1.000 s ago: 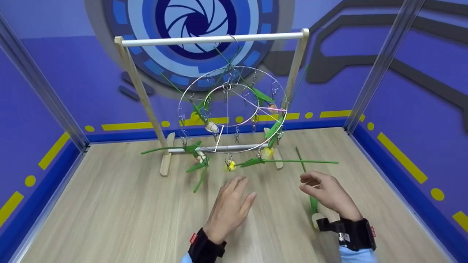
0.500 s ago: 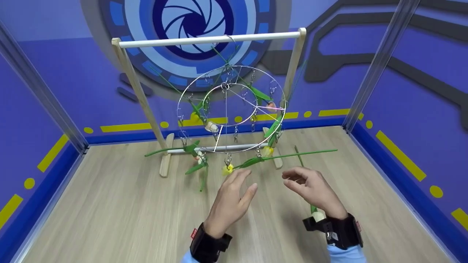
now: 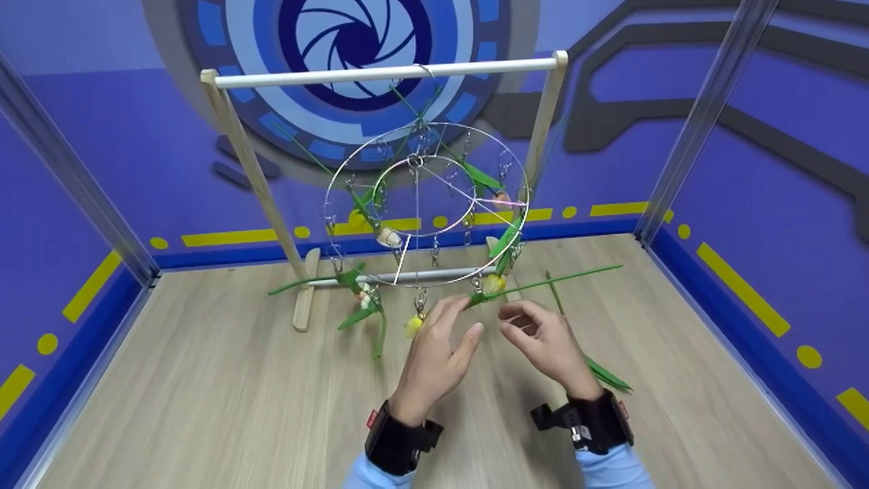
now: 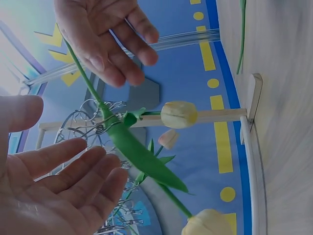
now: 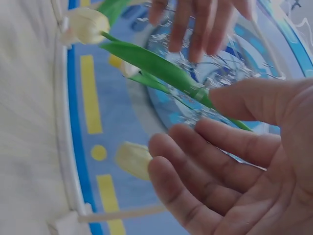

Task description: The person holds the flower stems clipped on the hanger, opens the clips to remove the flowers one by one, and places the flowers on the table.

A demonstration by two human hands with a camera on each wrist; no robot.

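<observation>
So the front flower (image 4: pixel 139 152) is hanging clipped to the wire ring hanger (image 3: pixel 415 161), its stem pointing out right of centre in the head view. The left hand (image 3: pixel 434 360) is holding its fingers straight, the right hand (image 3: pixel 543 343) is loosely curving beside it — both grips are released, can't tell if fingertips are touching it. The ring's dangling off a wooden stand (image 3: pixel 248 159) — another flower (image 3: pixel 607 373) is lying on the table (image 3: pixel 204 387) at lower right.

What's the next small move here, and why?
Probably move the right hand to the loose leafy stem on the table: the front flower seems to hang from a clip, and neither the right hand nor the left hand grips it.
</observation>
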